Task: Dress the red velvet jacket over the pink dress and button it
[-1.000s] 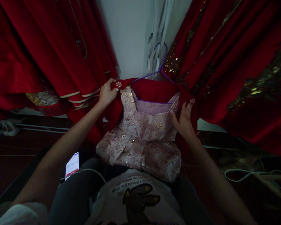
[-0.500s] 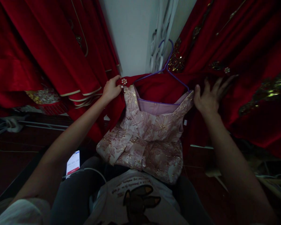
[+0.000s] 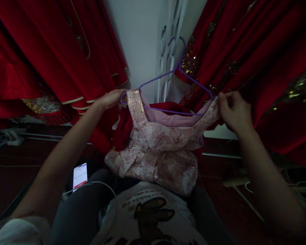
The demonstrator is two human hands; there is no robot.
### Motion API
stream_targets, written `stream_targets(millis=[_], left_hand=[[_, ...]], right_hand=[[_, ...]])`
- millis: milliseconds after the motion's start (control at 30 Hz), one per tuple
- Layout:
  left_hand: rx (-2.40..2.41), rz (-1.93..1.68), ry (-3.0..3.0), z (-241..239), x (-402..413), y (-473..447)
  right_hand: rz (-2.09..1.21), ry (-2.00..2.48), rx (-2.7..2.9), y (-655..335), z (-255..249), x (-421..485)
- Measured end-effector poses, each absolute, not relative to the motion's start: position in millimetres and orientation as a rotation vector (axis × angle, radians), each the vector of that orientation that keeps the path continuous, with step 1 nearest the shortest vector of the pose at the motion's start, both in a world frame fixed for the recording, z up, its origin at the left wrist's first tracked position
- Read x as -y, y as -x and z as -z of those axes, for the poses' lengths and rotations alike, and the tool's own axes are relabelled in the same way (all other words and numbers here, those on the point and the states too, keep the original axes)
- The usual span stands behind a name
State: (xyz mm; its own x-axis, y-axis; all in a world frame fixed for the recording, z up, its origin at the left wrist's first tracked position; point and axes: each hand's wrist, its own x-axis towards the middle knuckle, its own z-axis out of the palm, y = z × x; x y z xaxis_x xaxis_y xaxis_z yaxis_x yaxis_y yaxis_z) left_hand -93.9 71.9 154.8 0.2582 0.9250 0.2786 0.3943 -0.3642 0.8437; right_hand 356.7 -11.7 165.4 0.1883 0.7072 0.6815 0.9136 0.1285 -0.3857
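Observation:
A small pink and gold brocade dress (image 3: 158, 146) hangs on a purple wire hanger (image 3: 168, 76) in front of me, its skirt resting on my lap. My left hand (image 3: 111, 99) is closed on the hanger's left end at the dress's left shoulder strap. My right hand (image 3: 233, 110) is closed in a pinch on the right shoulder strap at the hanger's right end. A red garment (image 3: 124, 127) droops behind the dress, below the hanger bar.
Red velvet garments with gold trim hang at the left (image 3: 48, 51) and right (image 3: 257, 58). A white wall (image 3: 140, 44) and a white carved panel (image 3: 172, 30) stand behind. A lit phone (image 3: 80, 175) with a white cable lies by my left thigh. Cables run over the dark floor.
The red garment has slipped off the hanger's shoulders and dropped behind the pink dress. My right hand came back from the red clothes to pinch the right strap. The hanger rose.

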Motion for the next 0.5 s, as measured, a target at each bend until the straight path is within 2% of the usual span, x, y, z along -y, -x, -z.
stream_targets(millis=[67, 167, 300, 500], left_hand=[[-1.109, -0.995, -1.880, -164.0, -65.0, 86.6], [-1.139, -0.998, -2.212, -171.6, -53.4, 76.6], [-1.366, -1.062, -2.545, -167.5, -45.0, 68.4], [-1.859, -1.123, -2.494, -152.7, -46.9, 69.4]], right_hand=[[0.317, 1.557, 1.606, -356.7, -159.0, 14.6], [0.403, 1.454, 1.668, -355.7, -152.9, 21.3], [0.485, 1.371, 1.680, -353.8, -153.5, 25.6], [0.578, 1.523, 1.565, -363.7, -151.4, 16.0]])
